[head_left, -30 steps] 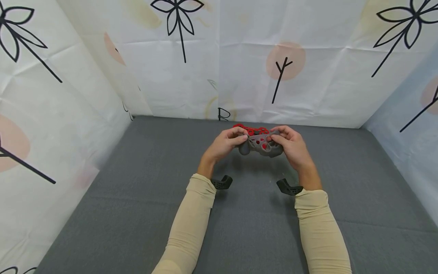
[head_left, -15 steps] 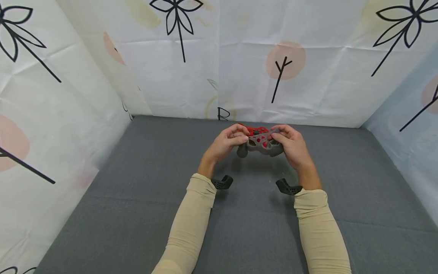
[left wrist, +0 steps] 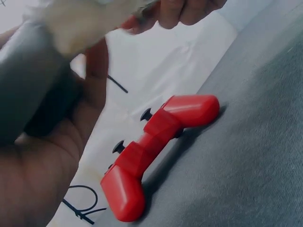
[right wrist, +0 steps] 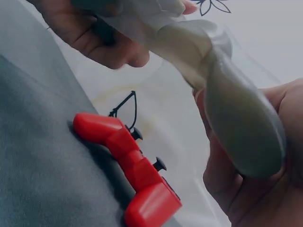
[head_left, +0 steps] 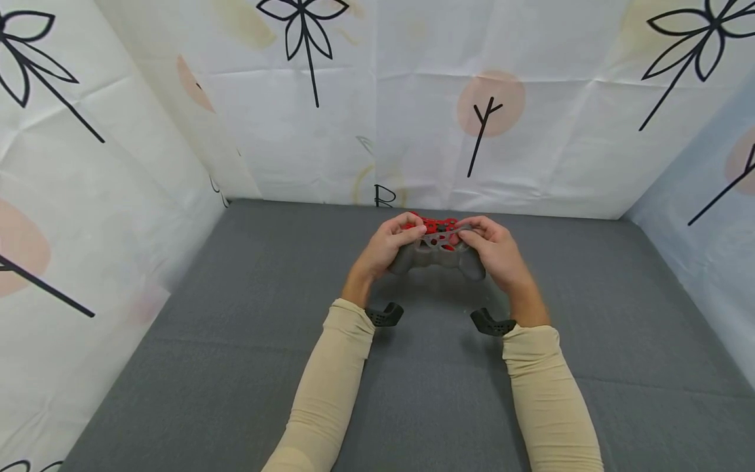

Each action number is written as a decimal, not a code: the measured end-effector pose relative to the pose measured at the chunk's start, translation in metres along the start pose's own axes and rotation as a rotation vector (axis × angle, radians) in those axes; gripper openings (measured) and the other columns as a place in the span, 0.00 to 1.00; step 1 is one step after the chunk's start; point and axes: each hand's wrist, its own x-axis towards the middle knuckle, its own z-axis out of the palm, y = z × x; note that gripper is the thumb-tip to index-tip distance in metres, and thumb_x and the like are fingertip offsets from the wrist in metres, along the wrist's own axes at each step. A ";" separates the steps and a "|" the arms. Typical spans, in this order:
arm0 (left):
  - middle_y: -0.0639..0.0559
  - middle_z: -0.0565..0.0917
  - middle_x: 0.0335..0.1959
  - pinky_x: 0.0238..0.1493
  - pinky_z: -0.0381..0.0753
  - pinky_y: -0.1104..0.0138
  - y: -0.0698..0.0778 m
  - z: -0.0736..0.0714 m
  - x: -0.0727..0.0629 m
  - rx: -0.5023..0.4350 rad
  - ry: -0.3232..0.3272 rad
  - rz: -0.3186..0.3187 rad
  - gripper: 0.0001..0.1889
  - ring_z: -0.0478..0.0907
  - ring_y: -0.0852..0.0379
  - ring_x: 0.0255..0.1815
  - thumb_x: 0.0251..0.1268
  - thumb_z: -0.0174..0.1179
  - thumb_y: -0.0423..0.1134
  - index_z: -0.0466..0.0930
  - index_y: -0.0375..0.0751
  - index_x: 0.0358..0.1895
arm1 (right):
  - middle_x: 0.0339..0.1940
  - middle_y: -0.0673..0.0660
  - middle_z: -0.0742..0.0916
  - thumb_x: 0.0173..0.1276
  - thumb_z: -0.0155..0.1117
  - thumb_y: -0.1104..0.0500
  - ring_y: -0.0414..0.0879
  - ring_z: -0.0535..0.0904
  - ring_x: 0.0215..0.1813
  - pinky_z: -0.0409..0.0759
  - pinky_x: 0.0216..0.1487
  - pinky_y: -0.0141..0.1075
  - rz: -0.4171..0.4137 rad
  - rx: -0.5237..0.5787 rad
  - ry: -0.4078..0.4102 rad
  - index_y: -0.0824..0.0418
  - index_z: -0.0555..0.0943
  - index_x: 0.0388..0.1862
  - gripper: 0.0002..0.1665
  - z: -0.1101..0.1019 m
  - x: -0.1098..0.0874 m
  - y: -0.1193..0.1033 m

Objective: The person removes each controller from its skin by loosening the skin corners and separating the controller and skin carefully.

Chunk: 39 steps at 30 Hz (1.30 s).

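A grey, see-through game controller cover (head_left: 435, 257) hangs stretched between both hands, with cut-out holes near its upper edge. My left hand (head_left: 383, 246) pinches its left side between thumb and fingers. The right hand (head_left: 497, 253) pinches the other side the same way. Behind the cover a red game controller (left wrist: 150, 142) rests on the grey surface, apart from both hands. Its two black thumbsticks point away from me in the right wrist view, where the soft cover (right wrist: 241, 118) droops beside the right palm. In the head view the cover and fingers partly hide the controller.
Grey cloth (head_left: 236, 314) covers the tabletop. A white printed sheet (head_left: 413, 118) stands at the back edge, just behind the controller, and more sheets rise on both sides. Each wrist wears a black camera mount (head_left: 385, 314).
The cover has tilted and shifted slightly left, so its holed face shows less and its grips hang lower. The right hand has moved a little left. The red controller stays put.
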 end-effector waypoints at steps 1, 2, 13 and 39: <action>0.58 0.70 0.18 0.24 0.69 0.70 0.000 0.001 0.001 0.017 0.010 0.000 0.02 0.67 0.62 0.18 0.79 0.54 0.37 0.75 0.46 0.43 | 0.36 0.40 0.88 0.81 0.55 0.56 0.35 0.84 0.44 0.81 0.49 0.25 -0.002 -0.006 0.003 0.72 0.73 0.63 0.22 0.000 0.000 0.000; 0.59 0.73 0.21 0.25 0.70 0.70 -0.001 0.001 0.002 0.032 0.022 0.006 0.02 0.69 0.63 0.20 0.78 0.54 0.37 0.75 0.46 0.43 | 0.36 0.39 0.88 0.81 0.54 0.56 0.35 0.84 0.44 0.81 0.48 0.25 -0.006 -0.008 0.007 0.73 0.72 0.63 0.23 0.000 -0.001 -0.001; 0.52 0.80 0.54 0.44 0.80 0.65 -0.003 -0.003 0.000 0.096 0.031 -0.051 0.13 0.79 0.59 0.46 0.73 0.62 0.34 0.73 0.45 0.56 | 0.42 0.43 0.86 0.81 0.55 0.53 0.35 0.82 0.42 0.81 0.42 0.26 0.000 0.142 0.029 0.53 0.77 0.57 0.11 -0.009 -0.005 0.002; 0.51 0.81 0.47 0.49 0.78 0.52 -0.003 -0.016 -0.005 0.313 0.182 -0.204 0.11 0.76 0.54 0.43 0.67 0.69 0.39 0.80 0.44 0.48 | 0.53 0.44 0.85 0.76 0.62 0.59 0.36 0.81 0.52 0.80 0.46 0.25 0.025 0.245 0.062 0.59 0.74 0.67 0.23 -0.012 -0.008 -0.004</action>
